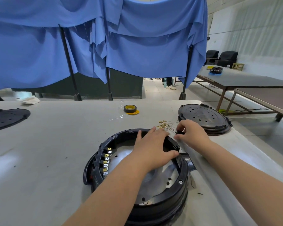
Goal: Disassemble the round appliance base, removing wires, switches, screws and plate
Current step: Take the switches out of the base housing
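Round black plastic base (137,173) on the grey table (47,152), near its front edge, open side up. Inside the base, a shiny metal plate (155,181) with small holes and dark screws; along the base's left inner wall, a row of black switches (105,162) with pale metal terminals. On the base's right side, a short black spout-like stub (189,161) sticking outward.

Left hand (152,150) spread flat over the far right part of the base, fingers straight, thumb at the rim by the stub, gripping nothing. Right hand (190,133) just beyond the base's far right rim, fingers curled, pinching a small black part (180,132). Just behind the base, touching that hand, a loose bundle of thin wires (166,124) with brass terminals lying on the table.

Right of the base and farther back, a black round cover (203,117) with holes. Behind the base, a roll of black tape (129,108) on a yellow disc. Far left of the base, another black cover (6,118). Blue cloth (104,46) hanging beyond the table.
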Demonstrator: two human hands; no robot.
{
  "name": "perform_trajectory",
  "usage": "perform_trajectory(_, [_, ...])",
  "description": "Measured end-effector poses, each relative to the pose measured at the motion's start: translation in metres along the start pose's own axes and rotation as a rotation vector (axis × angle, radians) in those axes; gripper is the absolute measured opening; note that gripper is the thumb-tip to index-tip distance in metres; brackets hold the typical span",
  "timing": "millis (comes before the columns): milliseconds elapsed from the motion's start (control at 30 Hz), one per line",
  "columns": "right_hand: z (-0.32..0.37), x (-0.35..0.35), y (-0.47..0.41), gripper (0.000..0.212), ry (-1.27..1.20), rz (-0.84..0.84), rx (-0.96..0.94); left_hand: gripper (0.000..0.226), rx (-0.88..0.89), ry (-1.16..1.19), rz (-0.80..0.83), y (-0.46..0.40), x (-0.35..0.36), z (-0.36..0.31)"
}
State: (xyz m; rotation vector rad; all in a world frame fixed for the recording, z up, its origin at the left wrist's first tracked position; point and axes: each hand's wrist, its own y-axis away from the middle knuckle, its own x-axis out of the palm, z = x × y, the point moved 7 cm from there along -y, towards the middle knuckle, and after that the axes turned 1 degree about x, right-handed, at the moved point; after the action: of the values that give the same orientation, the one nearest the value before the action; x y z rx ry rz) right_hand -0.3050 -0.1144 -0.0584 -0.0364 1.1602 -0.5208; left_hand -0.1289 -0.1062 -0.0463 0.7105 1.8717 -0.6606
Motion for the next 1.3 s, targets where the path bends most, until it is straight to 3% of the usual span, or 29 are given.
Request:
perform_trajectory(300, [0.008,-0.030,0.027,0.007,-0.440,-0.118,0.046,0.070,-0.010,-0.080,0.013,0.002,-0.004,-0.003])
perform_trajectory(467, [0.025,-0.037,0.069,0.008,-0.609,0.027,0.103,0.072,-0.042,-0.078,0.075,0.005,-0.009,-0.009])
perform_trajectory(667, [0.039,-0.019,0.109,0.037,-0.527,0.165,0.173,0.059,-0.131,0.130,-0.050,0.022,-0.052,0.003])
perform_trajectory(933, [0.048,-0.028,0.104,0.027,-0.378,0.134,0.125,0.038,-0.315,0.247,-0.413,0.076,-0.094,0.083])
perform_trajectory(1033, [0.042,-0.033,0.096,0.029,-0.333,0.110,0.138,0.018,-0.371,0.366,-0.516,0.094,-0.094,0.109])
perform_trajectory(1300, [0.026,-0.046,0.079,0.025,-0.323,0.087,0.117,0.023,-0.446,0.612,-0.324,0.112,-0.053,0.128])
